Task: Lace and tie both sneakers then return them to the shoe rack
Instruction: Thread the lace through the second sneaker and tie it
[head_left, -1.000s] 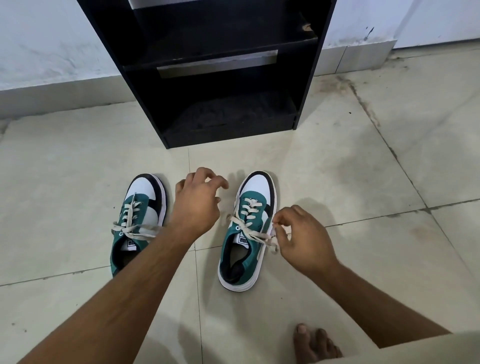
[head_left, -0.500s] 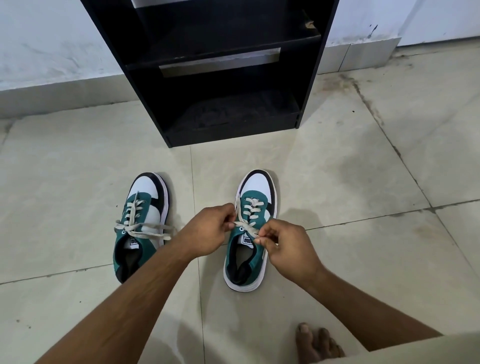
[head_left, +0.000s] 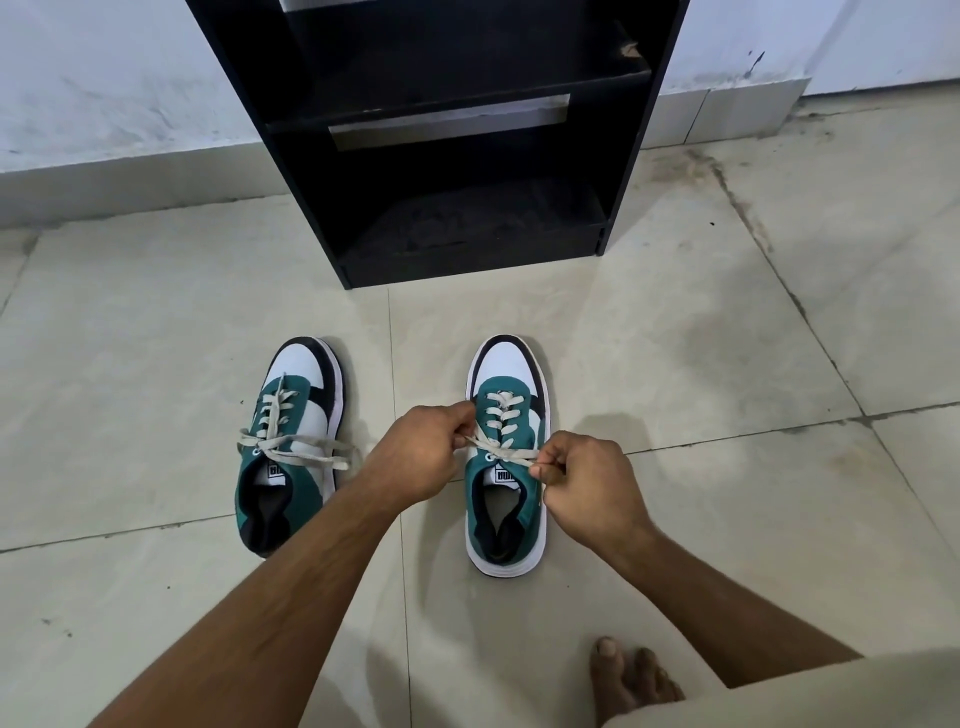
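Observation:
Two green, white and black sneakers stand on the tiled floor, toes toward a black shoe rack (head_left: 452, 156). The left sneaker (head_left: 291, 447) has its cream laces lying loose across its top. Over the right sneaker (head_left: 506, 467) both my hands work the cream lace (head_left: 501, 449). My left hand (head_left: 421, 452) pinches one lace end at the shoe's left side. My right hand (head_left: 587, 488) pinches the other end at the shoe's right side. The two ends cross over the tongue.
The shoe rack stands against a white wall, its lower shelves bare and dusty. A bare foot (head_left: 634, 680) rests on the floor at the lower right, beside a pale trouser leg (head_left: 779, 696). Beige floor tiles (head_left: 727, 364) spread to both sides.
My left hand came down from above the gap between the shoes and took a lace end. Both hands drew in over the right sneaker and now pull the ends apart.

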